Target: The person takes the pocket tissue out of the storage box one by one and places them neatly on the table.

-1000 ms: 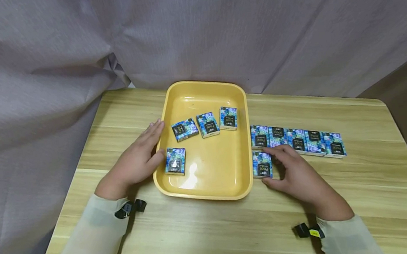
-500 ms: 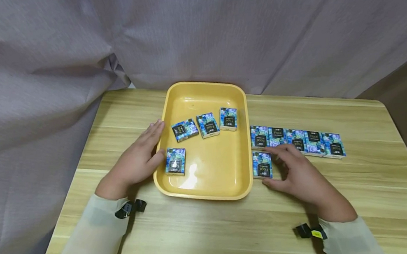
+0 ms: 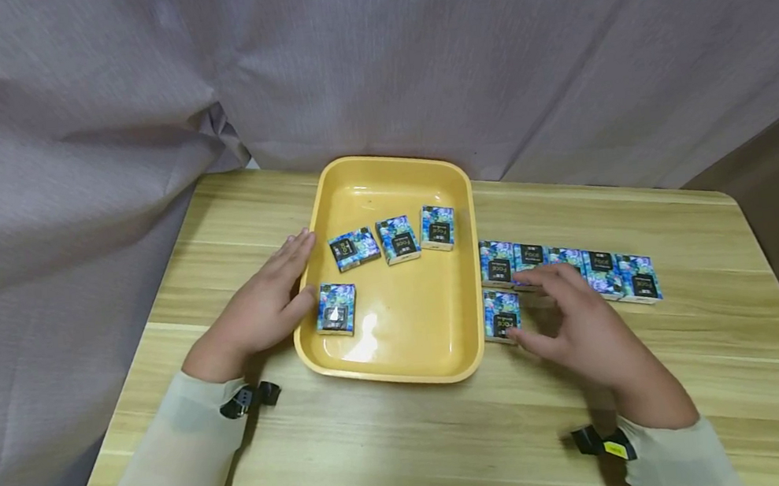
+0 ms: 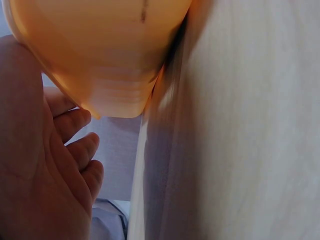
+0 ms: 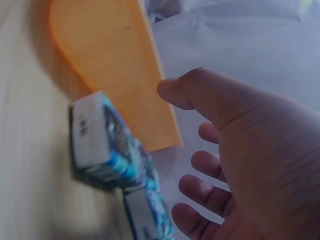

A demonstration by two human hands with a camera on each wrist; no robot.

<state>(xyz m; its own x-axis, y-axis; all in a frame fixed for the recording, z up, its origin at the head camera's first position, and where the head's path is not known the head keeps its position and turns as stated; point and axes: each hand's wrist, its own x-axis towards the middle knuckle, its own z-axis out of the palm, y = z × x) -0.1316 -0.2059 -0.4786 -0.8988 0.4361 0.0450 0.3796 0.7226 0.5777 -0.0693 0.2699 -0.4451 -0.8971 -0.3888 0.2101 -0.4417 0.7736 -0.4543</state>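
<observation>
My left hand (image 3: 254, 309) rests against the left rim of a yellow plastic tray (image 3: 403, 374), fingers extended along it; the left wrist view shows the fingers (image 4: 75, 125) beside the tray's outer wall. Over a small blue floral box (image 3: 501, 312) at the tray's right side hovers my right hand (image 3: 587, 325), thumb and fingers apart with nothing between them. That box lies flat on the table, just in front of a row of several matching boxes (image 3: 602, 272), partly hidden by the right fingers. In the right wrist view the hand stands clear of the nearest box (image 5: 102, 142).
Inside the tray, three boxes (image 3: 399, 239) lie toward its middle and back, and another box (image 3: 335, 309) sits near the left front. The wooden table (image 3: 383, 457) carries everything. Grey curtain (image 3: 370, 55) hangs behind the table's back edge and along the left.
My right hand has drawn back from the single box, lifting slightly and shifting right. That box stays in place by the tray. My left hand and the tray have not visibly moved.
</observation>
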